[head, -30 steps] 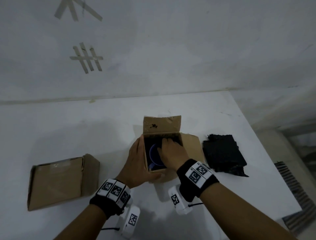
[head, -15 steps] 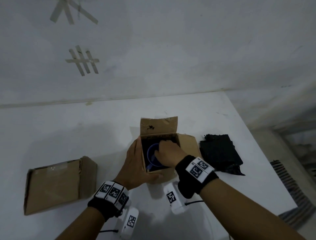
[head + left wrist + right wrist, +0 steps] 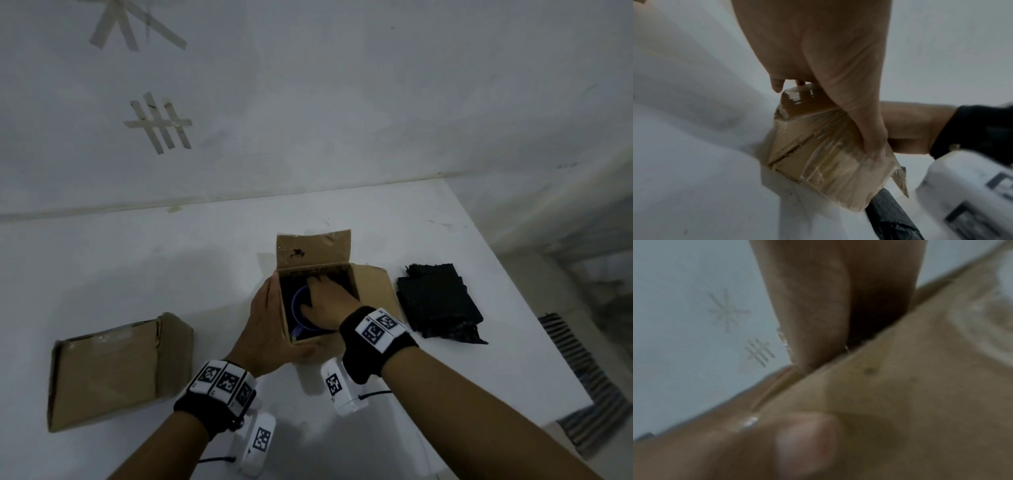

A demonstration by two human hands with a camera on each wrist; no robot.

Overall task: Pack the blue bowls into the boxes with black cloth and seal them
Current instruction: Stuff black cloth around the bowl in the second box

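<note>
change: right hand (image 3: 325, 301) pushed deeper into open box (image 3: 371, 291), seating blue bowl (image 3: 301, 310); grip unclear
left hand (image 3: 270, 329): clasps box wall
next: cloth, sealing

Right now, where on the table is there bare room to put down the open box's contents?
Bare table lies behind the closed box, up to the wall. It is crowded around the open box: left hand, right hand, and black cloth beside it.
</note>
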